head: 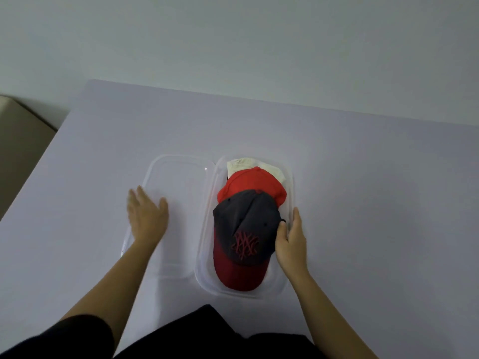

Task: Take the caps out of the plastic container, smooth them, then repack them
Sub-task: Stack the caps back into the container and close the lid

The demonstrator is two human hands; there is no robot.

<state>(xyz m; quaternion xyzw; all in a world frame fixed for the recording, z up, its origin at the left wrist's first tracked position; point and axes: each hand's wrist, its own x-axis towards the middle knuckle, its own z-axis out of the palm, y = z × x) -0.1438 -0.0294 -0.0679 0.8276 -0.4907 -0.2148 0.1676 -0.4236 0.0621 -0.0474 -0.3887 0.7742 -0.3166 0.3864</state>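
Head view, looking down: a pale bench carries a clear plastic container, open, with its lid folded flat to the left. Three caps lie overlapped in the container's tray. A dark grey cap with a red brim and red stitched emblem lies nearest, a red cap behind it, and a cream cap at the far end. The left hand is over the lid, fingers straight and spread, slightly blurred. The right hand is at the tray's right side, fingers straight along the rim, thumb touching the grey cap's side. Dark clothing fills the bottom edge.
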